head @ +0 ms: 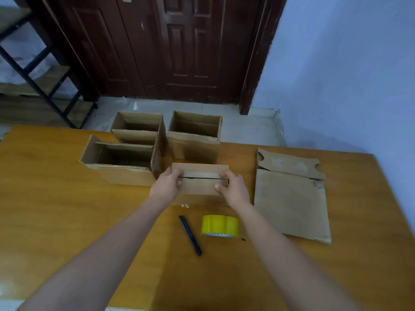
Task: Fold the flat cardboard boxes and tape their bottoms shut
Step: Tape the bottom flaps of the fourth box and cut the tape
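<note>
At the centre of the worktop (67, 221) a box (199, 182) sits bottom-up. The left hand (166, 186) and right hand (234, 190) have their fingers curled over its ends, pressing the flaps closed for taping. Tape (220, 225) and a knife (190, 235) wait at six o'clock, flat cardboard (292, 205) at three.

Single head-worn view, forward and down, close over the table (67, 209).
</note>
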